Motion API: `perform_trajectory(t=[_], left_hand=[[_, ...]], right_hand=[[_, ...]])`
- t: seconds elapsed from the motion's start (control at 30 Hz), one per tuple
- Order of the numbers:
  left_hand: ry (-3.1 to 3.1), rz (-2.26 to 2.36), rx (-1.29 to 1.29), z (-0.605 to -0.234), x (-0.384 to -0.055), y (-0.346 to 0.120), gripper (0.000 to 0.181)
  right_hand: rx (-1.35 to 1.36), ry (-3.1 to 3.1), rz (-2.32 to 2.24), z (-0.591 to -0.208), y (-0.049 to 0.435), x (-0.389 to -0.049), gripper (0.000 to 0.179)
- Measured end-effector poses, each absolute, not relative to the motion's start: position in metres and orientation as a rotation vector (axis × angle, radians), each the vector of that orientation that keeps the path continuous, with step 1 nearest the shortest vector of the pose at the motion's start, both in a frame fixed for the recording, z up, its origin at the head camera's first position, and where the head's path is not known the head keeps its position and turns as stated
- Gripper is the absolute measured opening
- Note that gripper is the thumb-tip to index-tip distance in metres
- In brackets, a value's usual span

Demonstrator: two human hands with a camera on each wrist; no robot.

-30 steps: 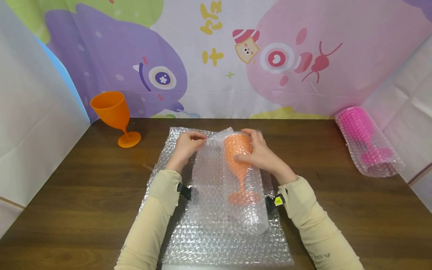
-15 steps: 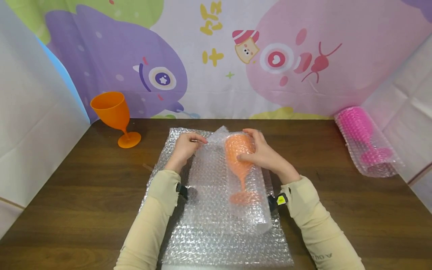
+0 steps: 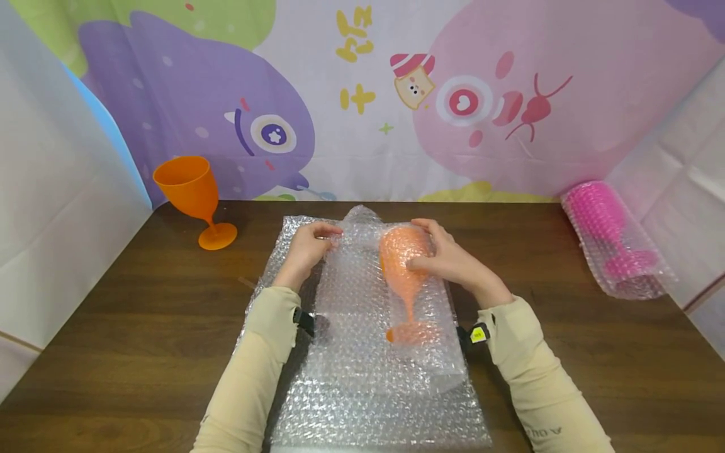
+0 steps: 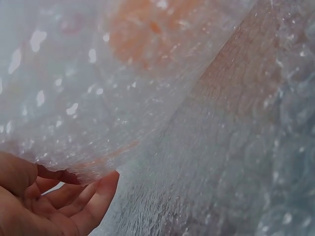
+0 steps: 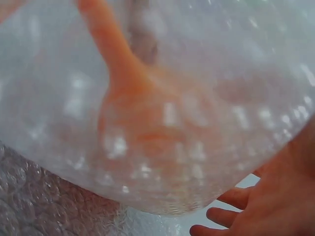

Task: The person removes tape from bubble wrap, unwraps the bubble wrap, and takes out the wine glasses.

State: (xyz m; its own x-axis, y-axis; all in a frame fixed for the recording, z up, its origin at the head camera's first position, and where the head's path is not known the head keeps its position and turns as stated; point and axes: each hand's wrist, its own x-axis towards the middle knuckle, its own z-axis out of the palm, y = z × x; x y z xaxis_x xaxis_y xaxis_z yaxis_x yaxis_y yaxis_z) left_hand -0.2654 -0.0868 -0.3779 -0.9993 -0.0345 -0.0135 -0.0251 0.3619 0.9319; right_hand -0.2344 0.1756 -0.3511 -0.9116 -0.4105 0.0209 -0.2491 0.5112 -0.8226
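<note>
An orange plastic goblet (image 3: 403,255) lies partly rolled in clear bubble wrap (image 3: 351,302), its foot toward the person. Along the left of its bowl and foot a brighter strip shows outside the top layer. My right hand (image 3: 455,261) grips the wrapped bowl, thumb on its front and fingers at the rim end; the right wrist view has its fingers (image 5: 226,216) beside the film. At the sheet's upper left, my left hand (image 3: 307,253) pinches the film edge between thumb and fingers, also seen in the left wrist view, where the goblet (image 4: 142,37) looks blurred through the plastic.
Several bubble-wrap layers (image 3: 368,418) lie underneath on the dark wooden table (image 3: 141,352). A bare orange goblet (image 3: 189,189) stands at the back left. A pink goblet (image 3: 597,211) in bubble wrap lies at the far right, close to the white side wall (image 3: 680,207).
My right hand and the goblet have shifted a little to the right, rolling out of the film so a strip of orange shows. The film's top corner has moved left. My left hand stays nearly in place.
</note>
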Motion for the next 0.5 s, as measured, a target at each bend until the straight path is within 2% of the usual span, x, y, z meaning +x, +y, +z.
perform_trajectory(t=[0.5], left_hand=[[-2.547,-1.832,0.035,-0.3835,-0.2699,-0.0927,0.036]], right_hand=[[-0.600,2.539,-1.368,-0.3471,0.1829,-0.2341,0.074]])
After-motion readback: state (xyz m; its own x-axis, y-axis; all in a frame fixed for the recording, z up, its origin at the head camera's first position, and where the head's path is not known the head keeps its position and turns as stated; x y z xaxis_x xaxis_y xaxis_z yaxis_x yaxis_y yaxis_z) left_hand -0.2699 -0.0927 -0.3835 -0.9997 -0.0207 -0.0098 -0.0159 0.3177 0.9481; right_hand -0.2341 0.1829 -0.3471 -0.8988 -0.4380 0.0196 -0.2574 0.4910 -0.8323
